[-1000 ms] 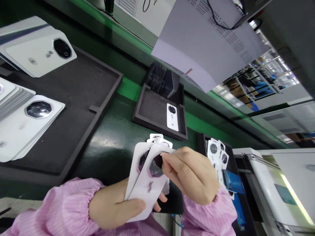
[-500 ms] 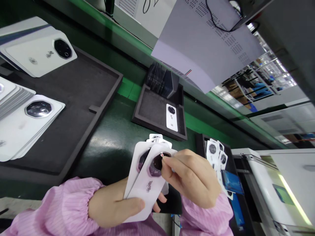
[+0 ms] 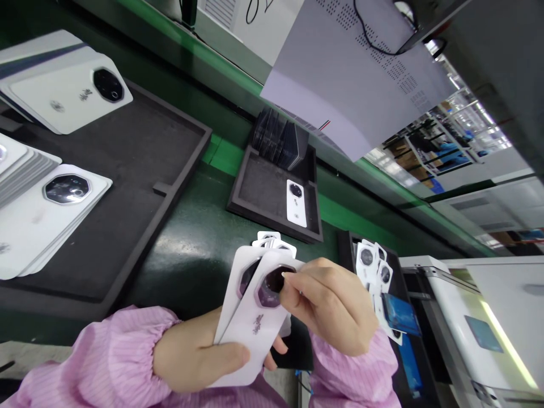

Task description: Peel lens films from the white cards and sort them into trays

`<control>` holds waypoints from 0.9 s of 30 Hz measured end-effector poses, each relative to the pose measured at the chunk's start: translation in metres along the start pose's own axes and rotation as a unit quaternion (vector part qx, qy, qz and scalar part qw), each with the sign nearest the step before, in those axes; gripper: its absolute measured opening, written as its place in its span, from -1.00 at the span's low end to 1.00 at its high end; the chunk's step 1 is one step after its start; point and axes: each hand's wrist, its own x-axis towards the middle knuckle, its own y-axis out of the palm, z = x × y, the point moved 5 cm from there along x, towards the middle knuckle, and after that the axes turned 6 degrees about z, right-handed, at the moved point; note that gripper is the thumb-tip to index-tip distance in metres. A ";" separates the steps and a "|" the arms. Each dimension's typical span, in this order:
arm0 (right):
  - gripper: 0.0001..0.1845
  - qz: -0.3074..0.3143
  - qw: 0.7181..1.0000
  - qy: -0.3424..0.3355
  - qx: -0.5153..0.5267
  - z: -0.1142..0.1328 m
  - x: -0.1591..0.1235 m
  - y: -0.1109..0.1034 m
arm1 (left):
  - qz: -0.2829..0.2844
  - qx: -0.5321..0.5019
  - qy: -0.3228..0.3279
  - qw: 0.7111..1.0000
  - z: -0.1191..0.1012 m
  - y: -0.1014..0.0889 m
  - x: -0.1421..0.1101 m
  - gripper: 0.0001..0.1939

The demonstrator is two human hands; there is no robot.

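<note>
Dark window on held panel partly behind right hand; upper white stack cut off at left edge.

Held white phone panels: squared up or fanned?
Fanned: the rear phone panel peeks past the front phone panel in the left hand.

Shelving (brightly lit) stands beyond the green worktop.
</note>
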 end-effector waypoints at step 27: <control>-0.77 0.003 1.000 0.000 -0.018 -0.001 -0.002 0.001 | -0.012 0.005 0.010 1.000 0.004 0.001 0.000 -0.63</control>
